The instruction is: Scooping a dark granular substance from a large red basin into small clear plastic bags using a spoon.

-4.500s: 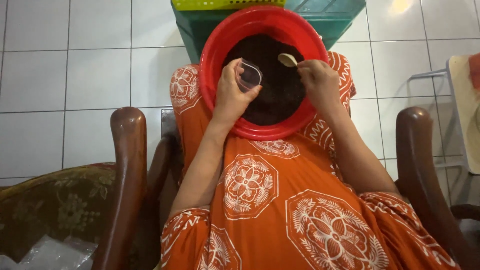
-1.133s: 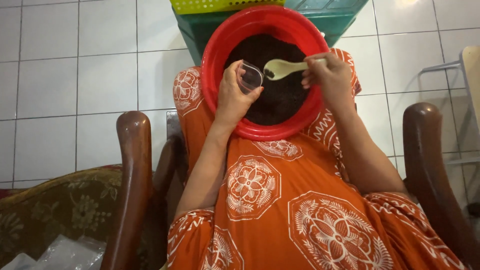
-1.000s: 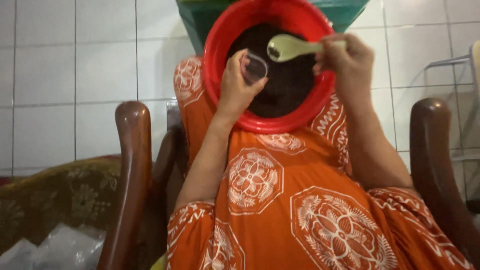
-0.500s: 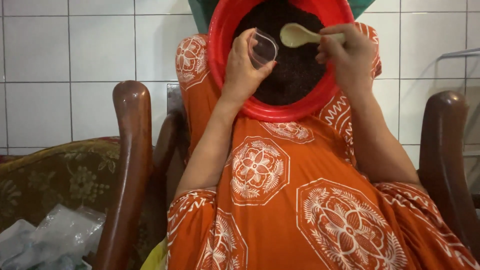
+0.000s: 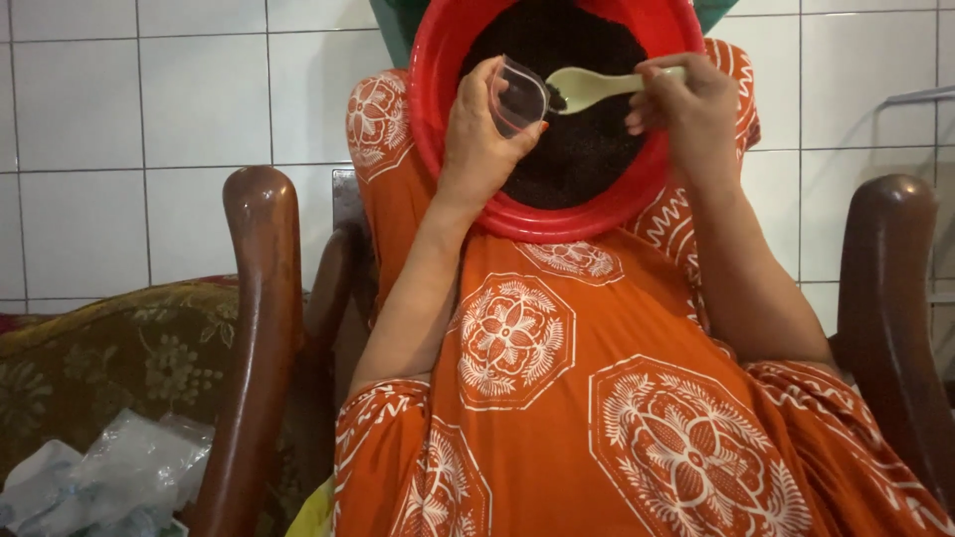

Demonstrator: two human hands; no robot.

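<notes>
A red plastic basin (image 5: 438,119) rests on my lap, filled with a dark, almost black mass (image 5: 587,149). My left hand (image 5: 477,134) holds a small clear plastic cup (image 5: 517,94) tilted over the basin. My right hand (image 5: 686,104) grips the handle of a pale yellow-white spoon (image 5: 587,88). The spoon's bowl points left and touches the mouth of the cup. I am seated, wearing orange cloth with white flower medallions (image 5: 597,398).
Dark wooden armrests stand at left (image 5: 261,328) and right (image 5: 890,308). A patterned cushion (image 5: 109,358) lies at left with crumpled clear plastic bags (image 5: 99,477) on it. White floor tiles lie beyond. A green crate edge (image 5: 393,25) shows behind the basin.
The spoon has swung from the right of the basin over to the cup's mouth. The view has tipped down, so the basin sits higher in frame.
</notes>
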